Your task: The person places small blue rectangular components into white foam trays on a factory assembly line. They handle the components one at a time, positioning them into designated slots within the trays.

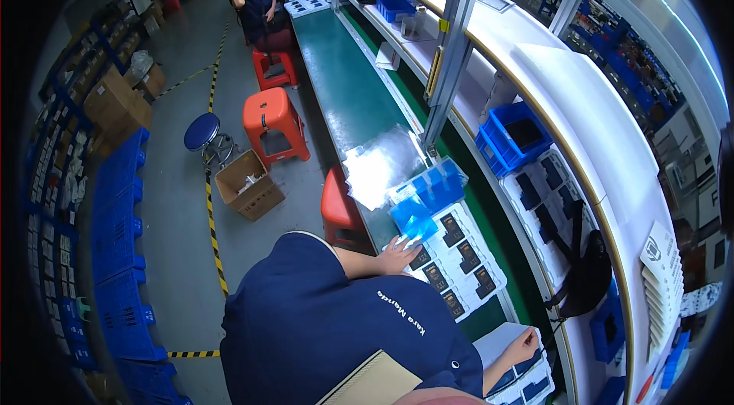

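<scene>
My left hand [396, 255] lies at the near left edge of a white moulded tray [468, 280], its fingers stretched out beside a flat black piece [420, 257]. Several more of these dark, rectangular pieces with small gold-coloured marks sit in the tray's pockets. Just beyond my fingertips, a translucent blue film [413, 218] overlaps the tray corner. At the lower right, my right hand [523, 346] is closed at the edge of a thin white sheet [495, 341], apparently pinching it. Beneath the sheet, another white tray [538, 389] with dark pieces is partly hidden.
Clear plastic bags [382, 168] and a blue bin [438, 185] lie beyond the tray on the green bench [348, 92]. A shelf on the right carries a blue crate [514, 137], another filled tray and a black strapped item [585, 275]. Orange stools [275, 122] and seated people are left.
</scene>
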Motion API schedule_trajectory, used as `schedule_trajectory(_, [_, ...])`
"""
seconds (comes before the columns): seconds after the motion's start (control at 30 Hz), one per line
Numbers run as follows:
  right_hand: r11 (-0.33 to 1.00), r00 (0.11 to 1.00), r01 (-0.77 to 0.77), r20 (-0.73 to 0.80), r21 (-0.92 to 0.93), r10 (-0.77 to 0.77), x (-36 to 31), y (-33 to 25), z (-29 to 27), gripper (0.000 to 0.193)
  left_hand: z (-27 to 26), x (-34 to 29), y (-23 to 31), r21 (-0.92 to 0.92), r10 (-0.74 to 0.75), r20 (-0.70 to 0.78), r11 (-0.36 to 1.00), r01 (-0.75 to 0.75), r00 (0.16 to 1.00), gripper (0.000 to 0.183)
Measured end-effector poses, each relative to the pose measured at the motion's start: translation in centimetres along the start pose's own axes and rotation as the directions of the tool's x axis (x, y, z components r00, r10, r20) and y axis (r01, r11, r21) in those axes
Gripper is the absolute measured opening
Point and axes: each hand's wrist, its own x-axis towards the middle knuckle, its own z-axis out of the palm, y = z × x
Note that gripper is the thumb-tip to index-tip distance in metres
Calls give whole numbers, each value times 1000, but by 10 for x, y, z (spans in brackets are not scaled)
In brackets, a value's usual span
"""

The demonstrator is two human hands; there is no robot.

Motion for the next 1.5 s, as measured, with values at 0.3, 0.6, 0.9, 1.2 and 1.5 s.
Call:
schedule_trajectory(0.3, [999,999,29,30,-31,-28,1,-7,0,23,-5,1,3,19,-50,131,999,48,990,89])
schedule_trajectory(0.6, [999,999,31,-7,-28,-32,-1,-11,0,28,-4,-1,1,-53,-35,61,998,38,998,88])
schedule_trajectory(0.9, [999,1000,-17,1,38,17,1,-10,-4,27,-10,2,3,-83,-27,97,996,35,995,89])
schedule_trajectory(1.2, [998,1000,-11,-7,64,11,-2,-9,-5,34,-31,2,10,-54,-37,205,997,49,978,91])
schedule_trajectory(1.5, [999,1000,-6,12,36,5,-3,-21,-7,33,-4,-3,2,-53,-1,-63,999,-2,998,92])
